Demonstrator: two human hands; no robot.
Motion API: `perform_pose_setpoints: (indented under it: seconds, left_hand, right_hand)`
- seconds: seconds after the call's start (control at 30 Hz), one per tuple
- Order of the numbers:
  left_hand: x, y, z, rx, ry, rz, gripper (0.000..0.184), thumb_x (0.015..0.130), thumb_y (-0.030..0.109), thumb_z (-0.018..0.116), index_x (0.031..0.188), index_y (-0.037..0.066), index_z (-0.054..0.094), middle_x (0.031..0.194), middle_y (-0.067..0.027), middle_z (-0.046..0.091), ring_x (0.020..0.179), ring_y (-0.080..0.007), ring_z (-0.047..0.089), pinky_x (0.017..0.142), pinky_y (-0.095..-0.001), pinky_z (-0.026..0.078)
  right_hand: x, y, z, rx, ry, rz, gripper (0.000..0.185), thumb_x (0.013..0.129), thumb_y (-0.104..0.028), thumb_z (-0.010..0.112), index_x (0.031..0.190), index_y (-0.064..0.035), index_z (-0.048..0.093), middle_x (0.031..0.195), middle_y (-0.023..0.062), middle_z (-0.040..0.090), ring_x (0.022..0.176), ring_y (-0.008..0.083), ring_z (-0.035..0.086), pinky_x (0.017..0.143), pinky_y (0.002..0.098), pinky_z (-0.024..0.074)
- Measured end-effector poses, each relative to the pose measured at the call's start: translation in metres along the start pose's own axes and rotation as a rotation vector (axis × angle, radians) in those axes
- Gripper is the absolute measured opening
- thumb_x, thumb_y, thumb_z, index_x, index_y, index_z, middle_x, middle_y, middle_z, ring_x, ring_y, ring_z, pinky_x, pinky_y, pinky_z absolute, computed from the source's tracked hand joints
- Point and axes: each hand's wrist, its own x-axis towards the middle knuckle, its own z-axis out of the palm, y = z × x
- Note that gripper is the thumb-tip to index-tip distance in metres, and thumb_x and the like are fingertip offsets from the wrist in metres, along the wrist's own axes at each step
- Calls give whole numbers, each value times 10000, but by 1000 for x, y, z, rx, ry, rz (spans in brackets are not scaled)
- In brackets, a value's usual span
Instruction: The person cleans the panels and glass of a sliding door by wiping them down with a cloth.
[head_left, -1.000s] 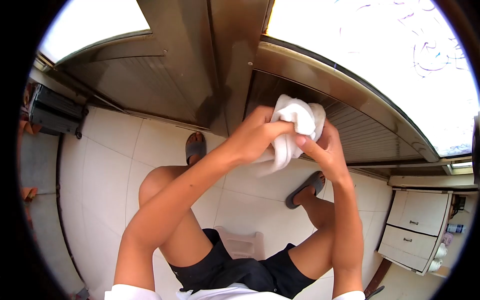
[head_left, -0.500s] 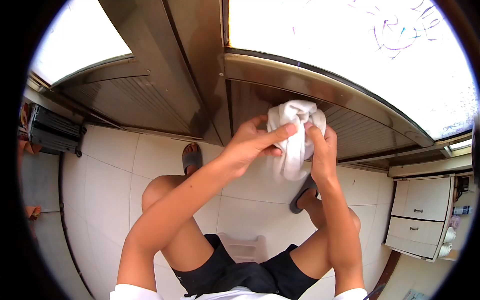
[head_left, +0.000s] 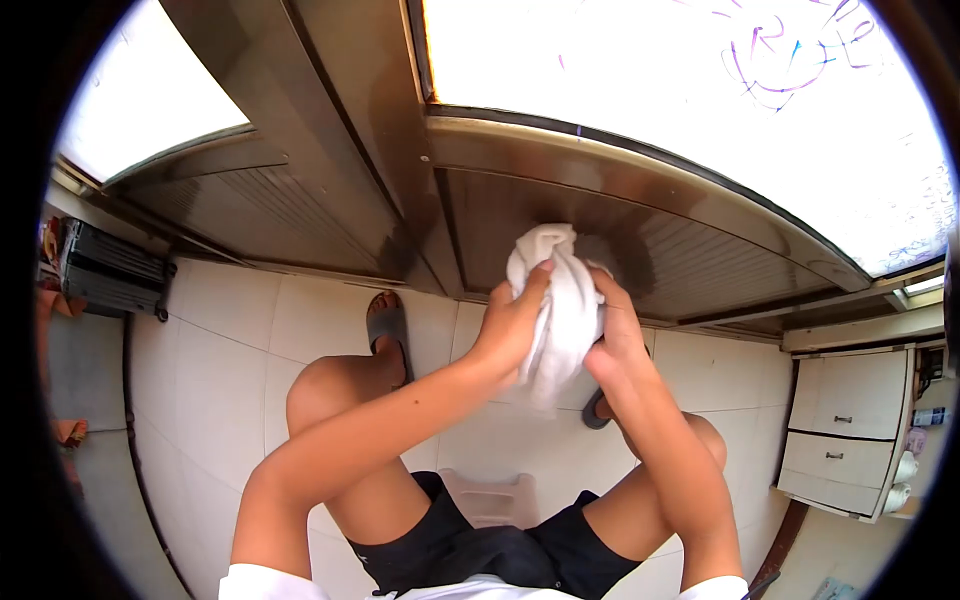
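A bunched white cloth [head_left: 562,310] is held in front of me, above the floor and close to the brown lower door panel. My left hand [head_left: 515,318] grips its left side, thumb lying over the folds. On the opposite side my right hand [head_left: 617,322] is closed around the cloth, with its fingers partly behind it. The lower end of the cloth hangs loose and looks blurred. Both hands are at about the same height.
A brown metal door [head_left: 640,225] with bright, scribbled panes stands just ahead. Between my legs is a pale plastic stool [head_left: 490,497]. At right stands a white cabinet [head_left: 840,420]; a dark suitcase-like object [head_left: 112,265] is at far left. Tiles cover the floor [head_left: 215,340].
Both hands have moved left and slightly down with the cloth. It is now gathered into a longer, narrower bundle, and my hands have turned around it.
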Motion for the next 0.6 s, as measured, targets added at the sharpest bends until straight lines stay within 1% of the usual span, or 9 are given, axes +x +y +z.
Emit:
perform_pose_setpoints:
  seconds: [0.03, 0.13, 0.17, 0.27, 0.3, 0.4, 0.43, 0.53, 0.6]
  left_hand:
    - [-2, -3, 2, -82, 97, -24, 592, 1009, 446, 562, 1310, -50, 443, 1193, -154, 625, 1053, -209, 643, 903, -343, 536]
    - [4, -16, -8, -207, 245, -115, 539, 1021, 435, 546, 1321, -10, 495, 1239, -133, 620, 1117, -223, 626, 939, -363, 525]
    - [9, -18, -9, -162, 388, -114, 521, 1032, 412, 530, 1330, -11, 474, 1257, -129, 608, 1102, -234, 627, 943, -367, 518]
    - [23, -21, -29, -215, 359, 19, 621, 1013, 441, 545, 1363, -47, 384, 1339, -195, 526, 1155, -253, 600, 958, -375, 518]
    - [34, -18, -35, -186, 414, 34, 559, 1020, 417, 538, 1334, -35, 441, 1295, -181, 568, 1148, -242, 603, 934, -371, 521]
    - [17, 4, -25, -152, 452, 128, 480, 1038, 391, 518, 1279, -24, 523, 1174, -130, 644, 1031, -240, 647, 871, -371, 544]
    - [38, -16, -45, -158, 364, 229, 458, 1037, 396, 509, 1235, -14, 560, 1070, -127, 676, 943, -241, 674, 829, -371, 555]
    - [12, 30, -32, -125, 232, 345, 433, 1031, 392, 510, 1196, 0, 589, 979, -123, 693, 850, -235, 686, 793, -365, 560]
    - [13, 35, -29, -174, 253, 310, 406, 1029, 376, 500, 1155, 7, 615, 927, -122, 690, 806, -232, 682, 759, -356, 558]
  right_hand:
    - [0, 2, 1, 101, 37, 80, 189, 911, -246, 644, 1017, -90, 647, 978, 49, 687, 932, 210, 654, 846, 374, 532]
    - [18, 23, -18, 232, 80, 67, 173, 887, -244, 652, 1002, -118, 631, 987, 45, 680, 946, 242, 654, 893, 421, 527]
    - [19, 23, -16, 243, 124, 87, 214, 897, -278, 612, 1026, -107, 622, 1014, 67, 675, 963, 260, 653, 907, 425, 525]
    - [26, 27, -17, 379, 186, 28, 248, 912, -287, 550, 1024, -90, 648, 1029, 81, 678, 1024, 285, 639, 963, 444, 500]
    - [21, 24, -13, 362, 217, 9, 309, 915, -317, 520, 1083, -80, 627, 1060, 93, 660, 1046, 299, 627, 983, 448, 491]
    - [22, 23, -24, 354, 179, 5, 329, 913, -320, 528, 1123, -78, 602, 1111, 95, 649, 1071, 303, 619, 996, 462, 483]
    - [23, 24, -26, 358, 159, 2, 325, 915, -319, 527, 1120, -78, 600, 1113, 96, 648, 1071, 303, 619, 998, 464, 482]
    - [20, 28, -33, 362, 118, 20, 309, 913, -324, 538, 1099, -85, 598, 1104, 91, 644, 1059, 294, 619, 990, 458, 483]
    - [12, 28, -28, 342, 102, 54, 291, 903, -335, 562, 1069, -100, 601, 1080, 75, 639, 1032, 276, 621, 969, 440, 491]
